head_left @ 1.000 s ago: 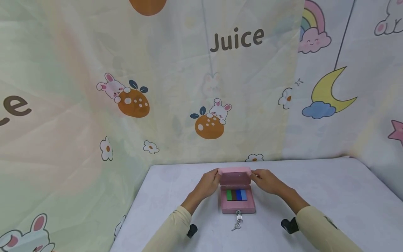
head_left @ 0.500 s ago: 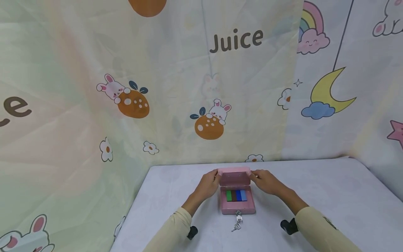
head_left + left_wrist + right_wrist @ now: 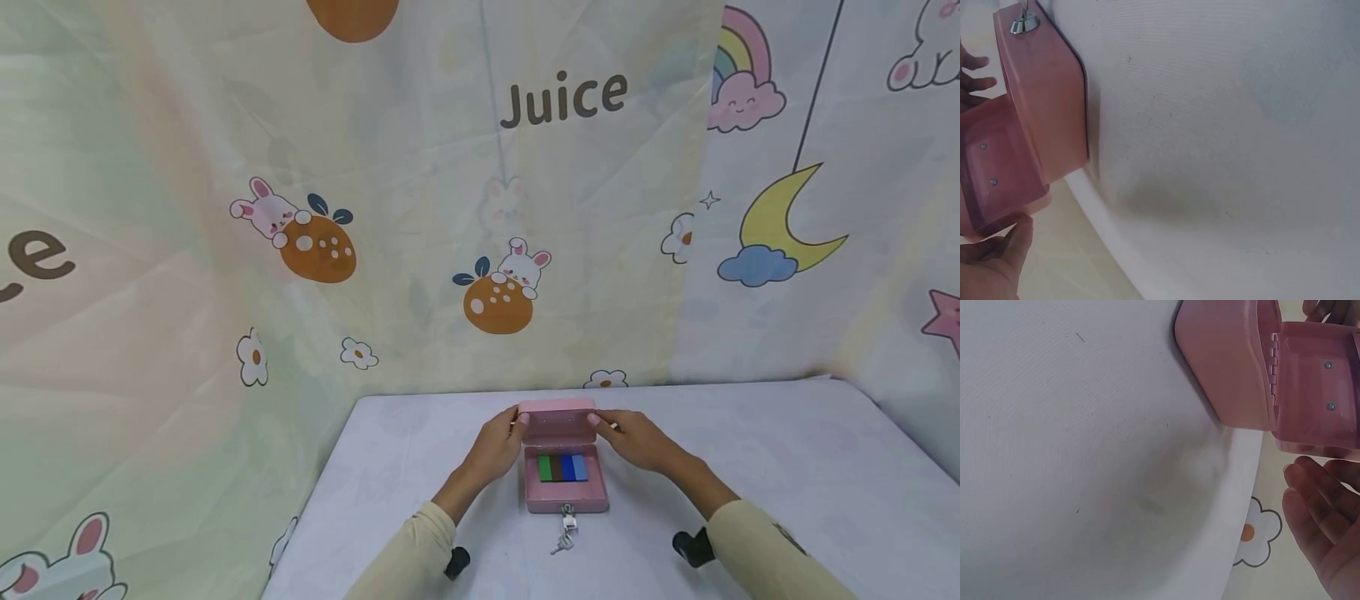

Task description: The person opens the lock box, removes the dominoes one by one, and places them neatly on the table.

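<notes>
A pink metal cash box [image 3: 566, 497] stands on the white table with its lid [image 3: 558, 427] raised. Inside lie several coloured strips [image 3: 562, 468] in green, brown, blue and light blue. Keys [image 3: 562, 542] hang from the lock [image 3: 1025, 24] at its front. My left hand [image 3: 495, 443] pinches the lid's left edge, thumb on the near side. Beside the lid's right edge is my right hand [image 3: 637, 439]; in the right wrist view its fingers [image 3: 1317, 494] are loosely bent, with a small gap to the lid.
The white table [image 3: 750, 467] reaches back to a printed cloth wall [image 3: 420, 250] behind the box. Under each sleeve shows a dark wrist-worn piece, one by the left sleeve [image 3: 405, 550] and one by the right sleeve [image 3: 772, 550].
My right hand has loosened from the lid's edge, its thumb now lifted slightly away. The left hand, the lid and the box stay nearly where they were.
</notes>
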### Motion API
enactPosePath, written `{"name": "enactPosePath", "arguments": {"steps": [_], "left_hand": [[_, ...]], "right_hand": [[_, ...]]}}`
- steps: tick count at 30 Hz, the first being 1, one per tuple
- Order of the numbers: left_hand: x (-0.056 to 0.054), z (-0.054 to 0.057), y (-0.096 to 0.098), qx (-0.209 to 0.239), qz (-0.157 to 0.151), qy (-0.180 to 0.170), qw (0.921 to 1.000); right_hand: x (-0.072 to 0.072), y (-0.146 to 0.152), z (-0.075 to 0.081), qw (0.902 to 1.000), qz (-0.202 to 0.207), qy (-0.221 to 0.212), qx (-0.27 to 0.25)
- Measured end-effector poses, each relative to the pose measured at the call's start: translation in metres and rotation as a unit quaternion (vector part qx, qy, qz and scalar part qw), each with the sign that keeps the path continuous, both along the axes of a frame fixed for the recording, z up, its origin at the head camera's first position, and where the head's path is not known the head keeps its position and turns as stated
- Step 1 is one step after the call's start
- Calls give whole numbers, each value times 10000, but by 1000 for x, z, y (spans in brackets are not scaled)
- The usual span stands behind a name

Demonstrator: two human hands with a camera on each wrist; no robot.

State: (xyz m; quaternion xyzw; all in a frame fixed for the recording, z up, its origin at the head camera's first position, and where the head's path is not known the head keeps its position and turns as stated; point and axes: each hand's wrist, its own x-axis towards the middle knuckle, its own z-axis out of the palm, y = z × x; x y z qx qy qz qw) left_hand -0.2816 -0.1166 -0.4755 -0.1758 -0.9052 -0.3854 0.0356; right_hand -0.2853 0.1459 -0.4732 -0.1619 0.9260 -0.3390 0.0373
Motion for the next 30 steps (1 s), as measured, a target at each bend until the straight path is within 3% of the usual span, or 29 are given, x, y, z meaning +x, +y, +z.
{"name": "enactPosePath", "arguments": {"steps": [8, 20, 30], "left_hand": [[3, -6, -4, 38, 104, -183, 9998], [10, -11, -13, -7, 100, -766, 9970], [23, -12, -18, -419, -38, -1153, 9924]], "right_hand": [[5, 2, 0, 10000, 9, -18, -93], [16, 5, 1, 9998, -161, 136, 5], [22, 10, 1, 9973, -391, 609, 156]]}}
